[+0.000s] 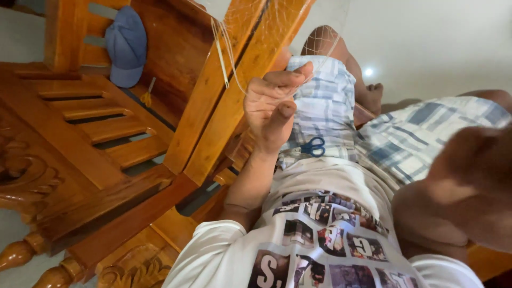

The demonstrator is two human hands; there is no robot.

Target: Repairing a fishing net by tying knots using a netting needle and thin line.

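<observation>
Left hand [272, 109] had its fingers pinched on a strand of the thin netting [320, 40] strung up by the wooden frame [213, 106]. Right hand [469, 181] was too blurred and near to tell its grip. I reckon the mesh could snag or tear if tugged against that frame. Blue-handled scissors [312, 146] lay on the lap, a blue cap [126, 45] far left on the chair.

Left hand [272, 109] raised, fingers curled; right arm blurred close.
</observation>
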